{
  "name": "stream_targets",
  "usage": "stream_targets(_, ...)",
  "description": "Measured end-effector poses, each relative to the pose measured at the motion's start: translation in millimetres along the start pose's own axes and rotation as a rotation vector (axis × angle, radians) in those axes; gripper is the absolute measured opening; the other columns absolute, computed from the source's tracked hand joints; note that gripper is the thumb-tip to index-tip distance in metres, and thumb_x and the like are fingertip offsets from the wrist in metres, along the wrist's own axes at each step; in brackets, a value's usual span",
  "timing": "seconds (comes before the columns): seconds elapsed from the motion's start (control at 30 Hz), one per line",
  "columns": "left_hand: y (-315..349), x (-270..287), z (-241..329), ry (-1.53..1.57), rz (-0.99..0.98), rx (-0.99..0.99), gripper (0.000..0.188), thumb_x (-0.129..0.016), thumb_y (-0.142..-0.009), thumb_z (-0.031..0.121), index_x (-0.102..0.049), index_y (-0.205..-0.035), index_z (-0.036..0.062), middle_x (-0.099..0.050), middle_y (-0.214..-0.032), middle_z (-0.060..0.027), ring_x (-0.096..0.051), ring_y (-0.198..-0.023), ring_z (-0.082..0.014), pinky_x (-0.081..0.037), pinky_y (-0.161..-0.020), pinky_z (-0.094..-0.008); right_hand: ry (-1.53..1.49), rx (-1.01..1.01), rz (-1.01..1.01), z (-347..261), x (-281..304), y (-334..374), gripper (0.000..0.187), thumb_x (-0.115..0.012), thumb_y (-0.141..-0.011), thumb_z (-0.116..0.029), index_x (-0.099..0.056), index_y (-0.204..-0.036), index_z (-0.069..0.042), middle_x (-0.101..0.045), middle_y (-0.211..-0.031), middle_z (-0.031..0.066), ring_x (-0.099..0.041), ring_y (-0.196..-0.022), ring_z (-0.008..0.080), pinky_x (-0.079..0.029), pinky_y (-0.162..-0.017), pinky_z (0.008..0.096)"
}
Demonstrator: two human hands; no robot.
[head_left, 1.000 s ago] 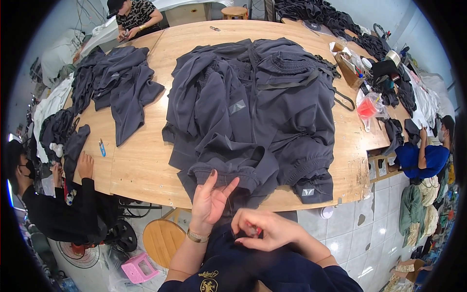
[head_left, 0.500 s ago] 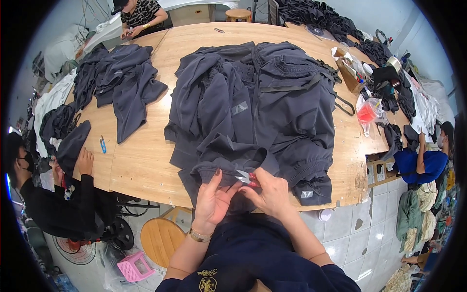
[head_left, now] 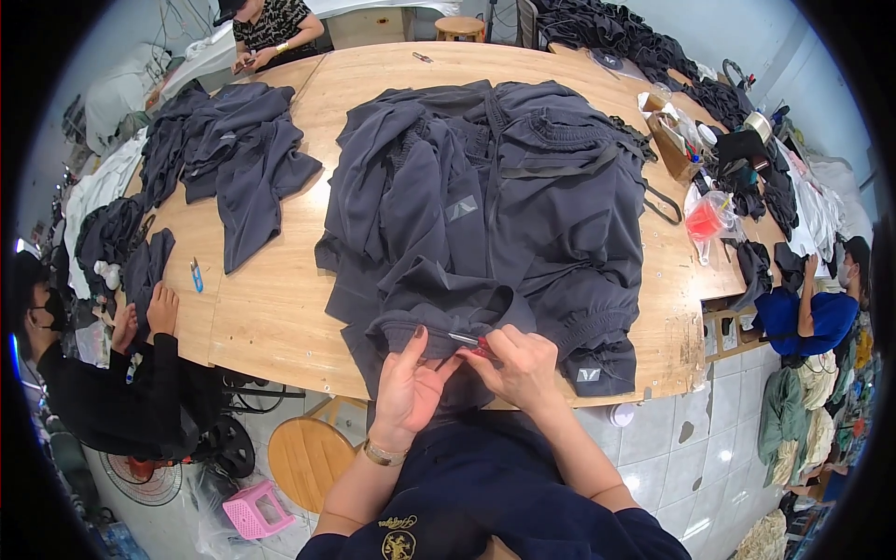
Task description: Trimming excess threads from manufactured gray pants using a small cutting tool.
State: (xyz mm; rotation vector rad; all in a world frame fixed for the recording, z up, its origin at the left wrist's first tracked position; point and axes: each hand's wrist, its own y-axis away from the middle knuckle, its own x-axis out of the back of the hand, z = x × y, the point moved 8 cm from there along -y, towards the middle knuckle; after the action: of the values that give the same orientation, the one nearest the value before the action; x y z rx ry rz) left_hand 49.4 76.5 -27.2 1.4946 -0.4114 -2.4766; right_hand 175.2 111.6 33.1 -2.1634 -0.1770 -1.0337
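Note:
Thread snips with red handles and short silver blades are in my right hand, fingers closed round them. Their blades point left and lie over the gathered hem of a dark grey garment. My left hand pinches that hem, thumb on top, just left of the blade tips; some of its fingertips are hidden by cloth. The garment lies crumpled on a wide heap of dark grey trousers with elastic waistbands and small light grey patches. Any thread between the blades is too small to make out.
The wooden table carries another dark garment pile and blue snips at left. A cardboard box and a red drink in a plastic bag stand at right. Co-workers sit left, right and far. A stool is below.
The snips' blades, spread apart before, now look closed together. My hands have barely moved. At left, the co-worker's hand and the dark cloth in front of it have shifted.

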Motion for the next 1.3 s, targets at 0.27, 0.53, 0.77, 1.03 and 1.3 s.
stream_targets(0.27, 0.2, 2.1, -3.0, -0.019, -0.011, -0.015, 0.02, -0.052, -0.094, 0.017, -0.056, -0.109, 0.0036, -0.061, -0.11, -0.0099, -0.058, -0.104, -0.0204, -0.047, -0.092, -0.0383, 0.003, 0.019, 0.014, -3.1, -0.2, -2.1, 0.034, -0.078, -0.066, -0.033, -0.052, -0.062, -0.011, -0.047, -0.055, 0.0021, -0.048, -0.043, 0.0195, -0.036, -0.043, 0.0298)
stream_targets(0.53, -5.9, 10.1, 6.5, -0.021, 0.058, -0.054, 0.024, -0.055, -0.093, 0.022, -0.054, -0.111, 0.0066, -0.058, -0.111, -0.0071, -0.057, -0.101, -0.0187, -0.05, -0.083, -0.0355, -0.634, -0.452, 0.105, 47.4, -10.2, 16.5, 0.025, -0.07, -0.081, -0.017, -0.049, -0.075, -0.005, -0.045, -0.057, -0.0009, -0.039, -0.046, 0.0063, -0.032, -0.044, 0.0221)
stream_targets(0.77, -28.5, 61.1, -22.0, -0.656, 0.124, -0.104, 0.033, -0.057, -0.092, 0.029, -0.053, -0.113, 0.0039, -0.055, -0.095, -0.0013, -0.053, -0.083, -0.0061, -0.046, -0.058, -0.0178, -1.114, -0.722, 0.141, 76.5, -36.4, 35.8, 0.026, -0.055, -0.086, 0.002, -0.033, -0.086, -0.011, -0.048, -0.08, 0.0005, -0.051, -0.062, 0.0069, -0.039, -0.051, 0.0187)
stream_targets(1.03, -62.1, 56.9, -38.7, -0.827, 0.16, 0.095, 0.026, -0.053, -0.094, 0.035, -0.055, -0.094, 0.0094, -0.052, -0.078, 0.0055, -0.048, -0.063, -0.0002, -0.034, -0.044, -0.0148, -1.705, -0.618, -0.145, 42.8, -27.0, 28.4, 0.03, -0.051, -0.071, 0.011, -0.032, -0.079, -0.01, -0.047, -0.074, 0.0047, -0.051, -0.057, 0.0114, -0.04, -0.048, 0.0216)
stream_targets(1.3, -45.7, -3.0, -30.6, -0.328, -0.099, 0.022, 0.02, -0.052, -0.092, 0.007, -0.053, -0.112, 0.0051, -0.06, -0.1, -0.0009, -0.059, -0.086, -0.0081, -0.056, -0.067, -0.0261, -1.273, -0.718, -0.248, 62.9, -10.5, 33.4, 0.033, -0.06, -0.078, 0.004, -0.031, -0.075, -0.011, -0.045, -0.067, 0.0006, -0.048, -0.055, 0.0072, -0.038, -0.048, 0.021)
